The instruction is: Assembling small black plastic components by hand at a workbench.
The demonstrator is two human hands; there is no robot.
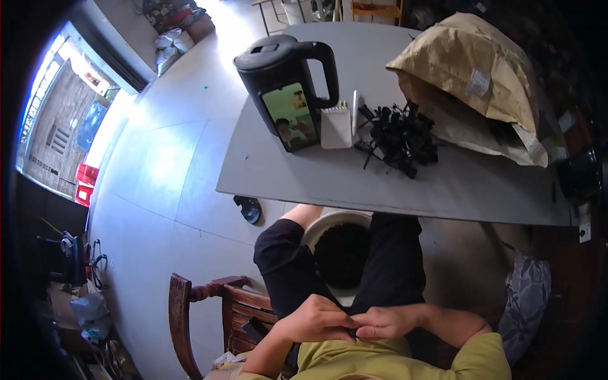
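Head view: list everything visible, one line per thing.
table: one, grey, centre
kettle: one, black, table's left end
phone: one, screen lit, leaning on the kettle
notepad: one, white, right of the phone
small parts: a pile, black, mid-table
paper sack: one, brown, open, table's right
bucket: one, white, dark contents, between the knees
chair: one, wooden, under the person
left hand: one, meeting the right at the lap
right hand: one, fingertips pinched; any item hidden
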